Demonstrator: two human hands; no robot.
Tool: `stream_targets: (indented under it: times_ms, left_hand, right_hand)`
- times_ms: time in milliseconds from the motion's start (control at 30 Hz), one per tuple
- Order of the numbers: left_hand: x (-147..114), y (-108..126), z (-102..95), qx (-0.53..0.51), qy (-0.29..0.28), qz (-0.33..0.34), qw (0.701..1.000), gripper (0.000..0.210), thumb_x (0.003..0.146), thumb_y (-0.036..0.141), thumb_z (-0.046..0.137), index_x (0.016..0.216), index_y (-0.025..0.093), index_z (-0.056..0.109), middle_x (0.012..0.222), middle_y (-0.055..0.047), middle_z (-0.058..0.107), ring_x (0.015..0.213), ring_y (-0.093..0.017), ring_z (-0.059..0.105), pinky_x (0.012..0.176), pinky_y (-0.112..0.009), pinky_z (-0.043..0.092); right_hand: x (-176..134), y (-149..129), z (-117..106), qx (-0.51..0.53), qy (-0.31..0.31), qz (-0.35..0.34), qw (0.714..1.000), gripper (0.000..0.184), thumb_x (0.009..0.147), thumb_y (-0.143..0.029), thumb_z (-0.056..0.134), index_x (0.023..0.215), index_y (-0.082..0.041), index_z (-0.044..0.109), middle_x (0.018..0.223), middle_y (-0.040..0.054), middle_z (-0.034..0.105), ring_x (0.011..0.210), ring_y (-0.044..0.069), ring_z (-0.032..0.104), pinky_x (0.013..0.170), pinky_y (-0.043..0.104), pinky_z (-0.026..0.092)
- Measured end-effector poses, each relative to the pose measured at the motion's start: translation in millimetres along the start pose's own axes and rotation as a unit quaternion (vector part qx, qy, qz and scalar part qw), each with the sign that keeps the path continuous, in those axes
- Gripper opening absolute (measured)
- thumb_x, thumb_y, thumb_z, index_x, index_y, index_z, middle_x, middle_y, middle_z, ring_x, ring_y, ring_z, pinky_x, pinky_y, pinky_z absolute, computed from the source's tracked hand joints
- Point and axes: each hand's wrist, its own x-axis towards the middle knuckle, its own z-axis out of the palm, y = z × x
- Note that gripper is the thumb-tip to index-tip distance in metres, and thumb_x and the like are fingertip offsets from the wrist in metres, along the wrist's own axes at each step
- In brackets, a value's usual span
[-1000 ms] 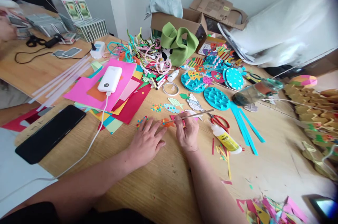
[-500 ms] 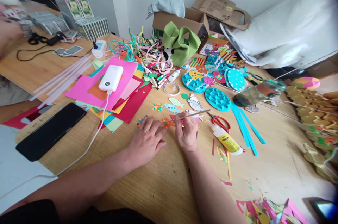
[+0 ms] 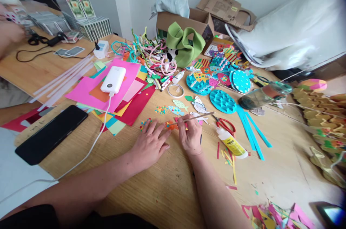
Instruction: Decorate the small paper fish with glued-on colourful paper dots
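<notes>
My right hand [image 3: 190,135] pinches a slim stick [image 3: 200,116] between thumb and fingers, the way I would hold a pen; its far end slants up to the right, and its near end comes down at an orange fish cutout [image 3: 173,127]; my left hand [image 3: 148,146] lies palm down on the wooden table [image 3: 162,189], fingers somewhat spread and thumb out to the side, gripping nothing that I can see; by my judgement the step in hand is fine work on the face of that fish, placing or pressing some small piece with the stick's tip, though the tip is too small for me to tell whether it bears anything; the next move seems to call for a steady wrist, a light touch, and left fingers near enough to keep the paper from sliding; the fish lies on the table in the gap between my two hands, just beyond my left fingertips; it is small, bright orange and seemingly flat, with tiny marks of another colour toward its left end, and the right hand and the stick cover part of it; just by my left fingers sits a scatter of coloured dots [image 3: 146,122]; past the hands lie a blue spotted fish [image 3: 175,110] and a pale green fish [image 3: 180,104]; to the right, a glue bottle [image 3: 232,144] rests on its side beside red-handled scissors [image 3: 227,125].
</notes>
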Motion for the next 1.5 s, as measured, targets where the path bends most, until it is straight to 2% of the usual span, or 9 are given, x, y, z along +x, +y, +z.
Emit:
stream_targets:
  times_ms: [1500]
  left_hand:
    - [0.1,0.4,-0.9,-0.001,0.009,0.002,1.000,0.045,0.092,0.039,0.054,0.133,0.023,0.052,0.134,-0.011,0.053,0.131,-0.033,0.037,0.111,-0.056,0.026]
  right_hand:
    - [1.5,-2.5,0.6,-0.014,-0.005,0.009,1.000,0.017,0.093,-0.017,0.047,0.077,-0.022,0.051,0.069,0.0022,0.060,0.062,0.016,0.053,0.062,0.030,0.041]
